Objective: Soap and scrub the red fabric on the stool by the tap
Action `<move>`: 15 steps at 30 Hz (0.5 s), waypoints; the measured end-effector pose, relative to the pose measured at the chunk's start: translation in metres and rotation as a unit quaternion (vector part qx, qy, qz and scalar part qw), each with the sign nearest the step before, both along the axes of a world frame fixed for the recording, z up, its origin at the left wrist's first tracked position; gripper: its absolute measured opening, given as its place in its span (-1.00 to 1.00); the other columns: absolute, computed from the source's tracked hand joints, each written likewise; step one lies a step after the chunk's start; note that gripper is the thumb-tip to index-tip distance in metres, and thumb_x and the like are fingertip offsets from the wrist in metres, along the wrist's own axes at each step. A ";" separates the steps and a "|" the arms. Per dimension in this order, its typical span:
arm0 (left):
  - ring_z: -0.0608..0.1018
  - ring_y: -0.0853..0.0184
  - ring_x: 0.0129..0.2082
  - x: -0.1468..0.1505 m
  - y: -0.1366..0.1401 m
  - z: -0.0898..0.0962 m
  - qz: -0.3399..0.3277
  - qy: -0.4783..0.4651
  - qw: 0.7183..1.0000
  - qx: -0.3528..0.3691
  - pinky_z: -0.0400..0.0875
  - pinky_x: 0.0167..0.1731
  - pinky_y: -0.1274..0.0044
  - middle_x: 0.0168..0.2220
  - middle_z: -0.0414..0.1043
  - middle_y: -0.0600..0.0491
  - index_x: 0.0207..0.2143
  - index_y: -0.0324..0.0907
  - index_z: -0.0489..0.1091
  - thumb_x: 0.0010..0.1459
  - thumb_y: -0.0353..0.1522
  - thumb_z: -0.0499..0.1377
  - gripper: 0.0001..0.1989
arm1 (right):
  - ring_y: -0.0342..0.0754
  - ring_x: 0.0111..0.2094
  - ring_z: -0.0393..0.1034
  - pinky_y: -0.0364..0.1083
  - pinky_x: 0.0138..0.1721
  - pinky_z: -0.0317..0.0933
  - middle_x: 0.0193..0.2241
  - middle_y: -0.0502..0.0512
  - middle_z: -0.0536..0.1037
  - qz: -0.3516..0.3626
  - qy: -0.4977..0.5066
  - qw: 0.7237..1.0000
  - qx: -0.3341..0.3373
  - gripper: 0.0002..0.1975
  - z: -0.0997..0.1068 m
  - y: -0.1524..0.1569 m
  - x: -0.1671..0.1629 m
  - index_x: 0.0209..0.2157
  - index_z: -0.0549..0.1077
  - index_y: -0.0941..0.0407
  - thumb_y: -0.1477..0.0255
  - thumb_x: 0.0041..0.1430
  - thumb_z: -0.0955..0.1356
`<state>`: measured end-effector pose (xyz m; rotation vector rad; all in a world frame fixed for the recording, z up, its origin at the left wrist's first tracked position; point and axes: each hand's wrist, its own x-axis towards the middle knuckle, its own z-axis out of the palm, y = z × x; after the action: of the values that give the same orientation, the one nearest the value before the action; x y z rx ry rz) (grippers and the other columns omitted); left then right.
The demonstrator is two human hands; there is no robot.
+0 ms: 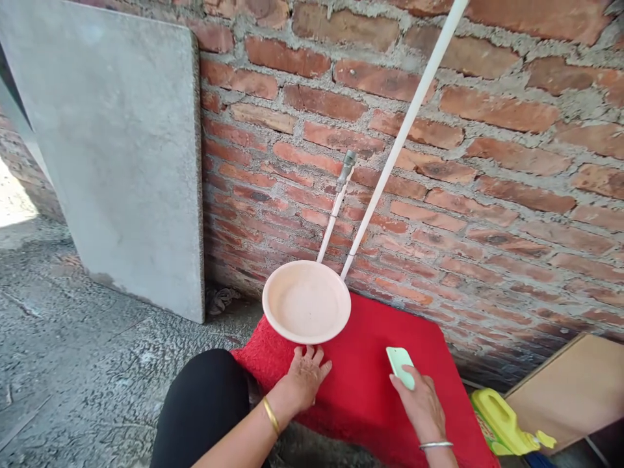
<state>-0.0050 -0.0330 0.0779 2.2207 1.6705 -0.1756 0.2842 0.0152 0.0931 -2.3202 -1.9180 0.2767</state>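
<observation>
My left hand lies with fingers spread on a red cloth, fingertips just short of a pale pink basin. The basin stands upright at the cloth's back left, and nothing large shows inside it. Over the cloth's right part, my right hand is closed around a pale green, flat, rounded object. A small hole seems to mark the far end of that object; its underside is hidden, so its kind is unclear.
Behind the cloth-covered surface rises a brick wall with a tall white pipe and a shorter capped pipe. A grey slab leans at left. At right lie a yellow jug and cardboard. My knee is beside the cloth.
</observation>
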 end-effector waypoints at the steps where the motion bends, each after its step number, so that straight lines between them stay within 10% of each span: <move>1: 0.02 -0.07 0.38 0.000 0.000 0.000 0.000 0.002 1.000 -0.001 -0.07 0.27 0.01 0.41 -0.06 -0.15 0.36 0.06 -0.01 0.06 -0.21 0.35 -0.11 | 0.03 -0.19 0.48 -0.05 -0.16 0.30 -0.20 0.13 0.47 0.017 0.011 1.000 0.009 -0.54 -0.001 0.000 -0.011 0.07 0.43 -0.01 0.11 0.25 0.22; 8: 0.00 -0.06 0.38 -0.002 -0.003 -0.005 0.000 0.007 1.000 0.010 -0.07 0.28 0.03 0.42 -0.09 -0.16 0.37 0.06 -0.05 0.06 -0.17 0.34 -0.09 | -0.04 -0.16 0.47 -0.12 -0.10 0.26 -0.19 0.05 0.44 0.146 0.054 0.987 0.042 -0.66 -0.009 0.009 -0.080 0.00 0.48 -0.06 0.26 0.19 0.31; 15: 0.04 -0.09 0.37 0.000 -0.004 0.002 -0.003 0.012 1.000 0.017 -0.03 0.25 0.02 0.40 -0.04 -0.17 0.36 0.08 0.00 0.05 -0.19 0.35 -0.11 | 0.05 -0.22 0.48 -0.02 -0.18 0.31 -0.19 0.15 0.46 -0.023 -0.007 1.000 -0.009 -0.51 0.000 0.016 -0.004 0.10 0.41 -0.01 0.10 0.24 0.21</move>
<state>-0.0055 -0.0370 0.0796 2.2564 1.6925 -0.1773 0.2800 0.0309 0.0932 -2.3802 -1.8735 0.2741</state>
